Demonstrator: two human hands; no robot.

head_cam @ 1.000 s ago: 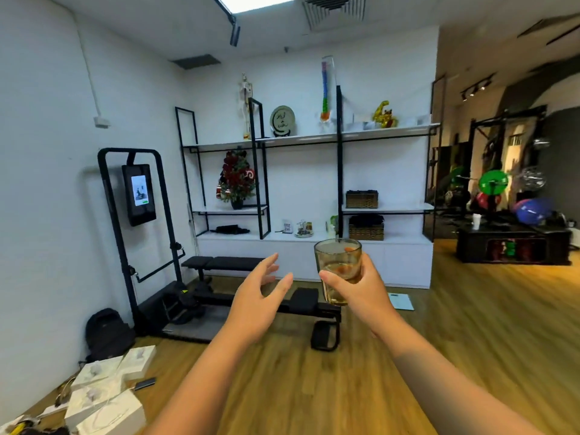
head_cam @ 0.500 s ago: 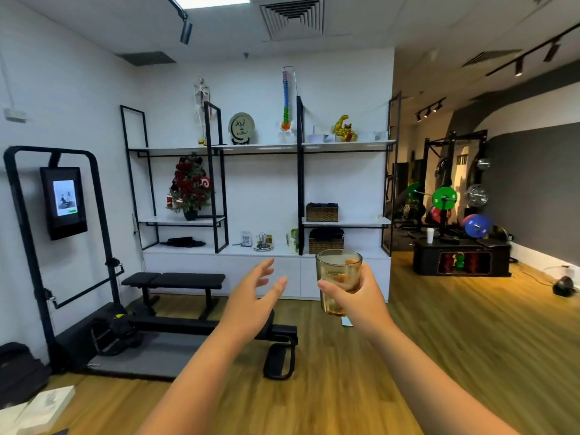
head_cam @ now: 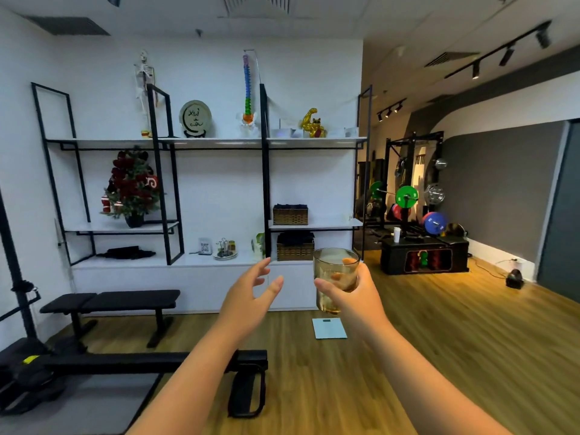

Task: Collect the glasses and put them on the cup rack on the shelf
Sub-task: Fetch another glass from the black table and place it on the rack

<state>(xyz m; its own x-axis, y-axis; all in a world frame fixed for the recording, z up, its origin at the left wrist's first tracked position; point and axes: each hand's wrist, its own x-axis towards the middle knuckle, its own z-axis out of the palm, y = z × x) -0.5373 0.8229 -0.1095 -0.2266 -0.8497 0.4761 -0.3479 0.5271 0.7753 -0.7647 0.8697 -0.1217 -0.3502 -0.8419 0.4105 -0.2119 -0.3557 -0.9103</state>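
A: Start at the far left. What do you see?

B: A black weight bench (head_cam: 110, 304) stands on the wooden floor (head_cam: 439, 356) in front of a white shelf unit (head_cam: 201, 260) with black frames. On the middle-left shelf sits a small decorated tree (head_cam: 131, 186).

A: And the rack?

B: On the low counter of the shelf unit, a small cup rack (head_cam: 225, 248) stands on a round tray, just beside a white card with a code on it. It is too small to tell how many glasses it carries.

A: The hands?

B: The left hand (head_cam: 248, 296) is raised at mid-frame, fingers spread and loosely curved, holding nothing. Just to its right, apart from it, the right hand (head_cam: 351, 296) wraps around an amber-tinted glass (head_cam: 335, 277), thumb on the near side, fingers showing through the far side. The glass is upright, in the air, well short of the shelf.

A: Anything below?

B: A pale blue scale (head_cam: 329, 328) lies on the floor under the glass.

A: Further right?

B: Two woven baskets (head_cam: 290, 215) on the right-hand shelves, then a squat rack with coloured weight plates (head_cam: 406, 196) in the far room.
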